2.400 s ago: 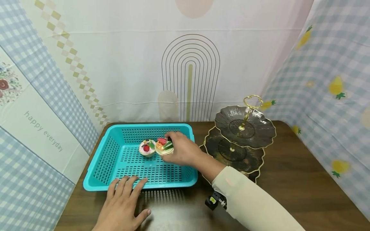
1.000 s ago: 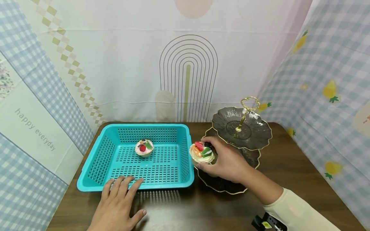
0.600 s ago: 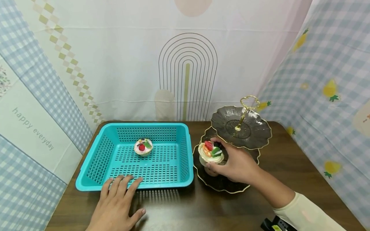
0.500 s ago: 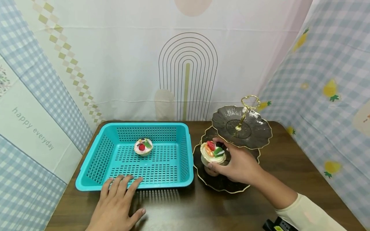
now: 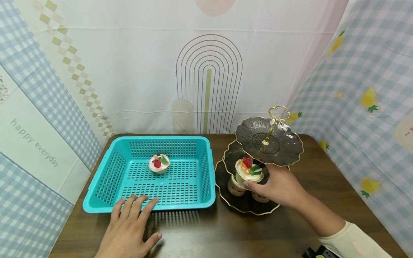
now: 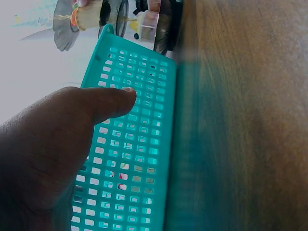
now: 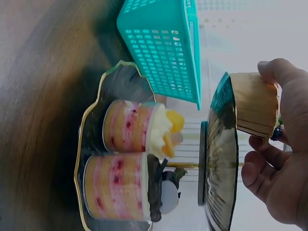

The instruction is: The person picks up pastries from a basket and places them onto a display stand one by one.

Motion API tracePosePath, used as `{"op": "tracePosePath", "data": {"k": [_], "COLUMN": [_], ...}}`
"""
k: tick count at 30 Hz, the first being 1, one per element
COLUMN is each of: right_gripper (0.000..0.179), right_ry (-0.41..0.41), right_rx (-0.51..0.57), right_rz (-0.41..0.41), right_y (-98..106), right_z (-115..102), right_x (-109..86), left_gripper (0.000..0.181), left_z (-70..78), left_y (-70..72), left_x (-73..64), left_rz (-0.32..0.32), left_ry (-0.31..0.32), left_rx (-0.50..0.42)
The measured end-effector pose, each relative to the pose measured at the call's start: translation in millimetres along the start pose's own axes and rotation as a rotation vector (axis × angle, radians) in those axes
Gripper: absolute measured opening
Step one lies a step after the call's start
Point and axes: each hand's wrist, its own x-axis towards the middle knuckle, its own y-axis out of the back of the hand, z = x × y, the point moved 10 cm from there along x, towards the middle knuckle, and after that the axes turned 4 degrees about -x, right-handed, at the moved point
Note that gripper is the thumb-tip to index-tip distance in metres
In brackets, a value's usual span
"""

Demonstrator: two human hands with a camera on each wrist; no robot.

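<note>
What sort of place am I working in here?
Probably a small staged tabletop set indoors: printed cloths hang behind and beside a wood-grained table bearing a tiered stand and a turquoise basket.

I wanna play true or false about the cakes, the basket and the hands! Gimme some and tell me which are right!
1. The right hand holds a fruit-topped cupcake. True.
2. The basket is red. False: the basket is turquoise.
3. A pink-creamed cupcake sits inside the basket. True.
4. The left hand holds a cupcake. False: the left hand has its fingers spread at the basket's near rim.
5. Two layered cakes are on the top plate. False: the two layered cakes stand on the bottom plate.
</note>
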Motion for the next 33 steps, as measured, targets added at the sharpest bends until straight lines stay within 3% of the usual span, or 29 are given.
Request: {"op": "tracePosePath", "data": {"k": [9,20,33], "right_gripper": [0.060,0.071,0.078], "right_ry": [0.022,0.039,0.068], "right_rx": [-0.059,-0.038,-0.057], "right_rz": [0.018,0.025,0.020], "right_y": [10,11,11], "right_z": [15,29,28], "right_x": [-5.6,-7.9,-8.0], "left_gripper": [0.094,0.094,0.094], "left_z": [-0.4,-1.5,-0.3], "left_y": [0.0,-1.6,-0.2], "left_x": [-0.9,1.2,0.4], "left_rz": [0.004,-0.042,-0.024], "left_ry": [-0.005,0.015,0.011], "left_rx": [-0.004,0.001,-0.006]}}
